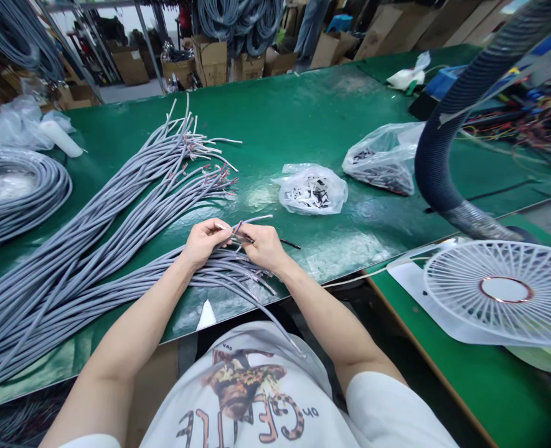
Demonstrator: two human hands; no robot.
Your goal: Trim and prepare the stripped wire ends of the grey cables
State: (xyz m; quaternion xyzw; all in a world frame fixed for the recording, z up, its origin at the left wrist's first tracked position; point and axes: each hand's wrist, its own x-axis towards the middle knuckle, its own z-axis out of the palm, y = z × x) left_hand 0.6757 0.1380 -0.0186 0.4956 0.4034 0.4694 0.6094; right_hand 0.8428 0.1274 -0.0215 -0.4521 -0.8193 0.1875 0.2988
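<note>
Both hands meet over the near bundle of grey cables (163, 264) at the front edge of the green table. My left hand (207, 241) is closed in a pinch on a grey cable's end, where thin coloured wires (238, 226) show between the hands. Close beside it, my right hand (262, 246) pinches the same thin wires, its fingertips almost touching the left ones. A black piece (290, 244) sticks out to the right from behind my right hand. Further up, two larger bundles of grey cables (130, 180) lie with stripped ends showing red and white wires.
Beyond my hands are a plastic bag of small black and white pieces (313, 191) and another filled bag (382, 158). A dark flexible hose (436, 137) hangs at right above a white fan (506, 289). Coiled cable (46, 193) lies at far left.
</note>
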